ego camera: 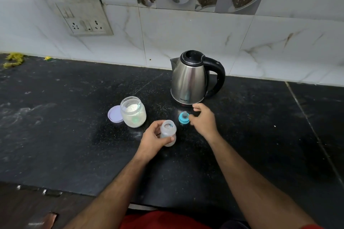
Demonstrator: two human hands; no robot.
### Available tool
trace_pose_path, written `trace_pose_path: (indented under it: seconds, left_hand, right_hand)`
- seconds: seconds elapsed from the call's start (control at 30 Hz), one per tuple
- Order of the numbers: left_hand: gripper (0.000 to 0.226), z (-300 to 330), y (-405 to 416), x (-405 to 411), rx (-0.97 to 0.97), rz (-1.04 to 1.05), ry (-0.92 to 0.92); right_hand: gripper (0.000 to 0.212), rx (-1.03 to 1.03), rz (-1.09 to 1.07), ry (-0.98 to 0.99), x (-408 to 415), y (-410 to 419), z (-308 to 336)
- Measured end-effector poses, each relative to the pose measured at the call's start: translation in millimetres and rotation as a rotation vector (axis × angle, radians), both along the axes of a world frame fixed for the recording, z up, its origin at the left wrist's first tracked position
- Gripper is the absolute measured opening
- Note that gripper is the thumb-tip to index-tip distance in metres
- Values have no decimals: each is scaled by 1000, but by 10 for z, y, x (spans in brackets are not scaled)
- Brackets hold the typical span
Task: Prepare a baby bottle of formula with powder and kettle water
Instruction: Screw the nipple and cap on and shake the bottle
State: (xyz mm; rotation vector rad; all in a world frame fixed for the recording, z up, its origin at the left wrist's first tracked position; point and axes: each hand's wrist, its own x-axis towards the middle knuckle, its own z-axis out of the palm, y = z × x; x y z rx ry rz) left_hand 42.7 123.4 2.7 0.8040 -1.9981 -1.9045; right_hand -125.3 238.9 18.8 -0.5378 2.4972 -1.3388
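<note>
Two hands working over black speckled stone counter (65, 135), bare beyond right hand (202, 118). Left hand (154, 138) gripping clear plastic baby bottle (168, 133); right hand's loose fingers touching blue-ringed teat cap (184, 118) below steel kettle (189, 80).

A switchboard (81, 17) on the tiled wall (186, 29), yellow scraps (14, 59) below.

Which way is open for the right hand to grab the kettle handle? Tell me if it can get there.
Probably yes. The right hand hovers beside the teal nipple cap, just in front of the kettle. The kettle handle faces right, and nothing stands between it and the hand.
</note>
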Motion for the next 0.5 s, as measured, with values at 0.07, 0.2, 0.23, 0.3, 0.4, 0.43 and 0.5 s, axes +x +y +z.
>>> trace_pose_path:
  seconds: [0.07, 0.2, 0.23, 0.3, 0.4, 0.43, 0.5]
  left_hand:
    - [56, -4, 31, 49, 0, -3, 6]
    - [55, -3, 53, 148, -6, -7, 9]
    - [55, -2, 56, 168, -5, -8, 7]
    - [55, -7, 65, 207, -3, -16, 9]
    - [55, -24, 72, 273, 4, -23, 15]
    - [55, -34, 72, 294, 7, -26, 17]
    - [55, -49, 67, 331, 3, -38, 12]
  right_hand:
    - [52, 191, 75, 86, 38, -135, -52]
    - [59, 442, 130, 167, 50, -351, -122]
    - [59, 485, 138, 149, 53, -385, -141]
    - [54, 555, 134, 138, 71, -432, -164]
    - [39, 608, 107, 197, 144, -458, -195]
    - [35, 612, 100, 219, 176, -447, -206]
    - [31, 598, 94, 235, 241, -399, -226]
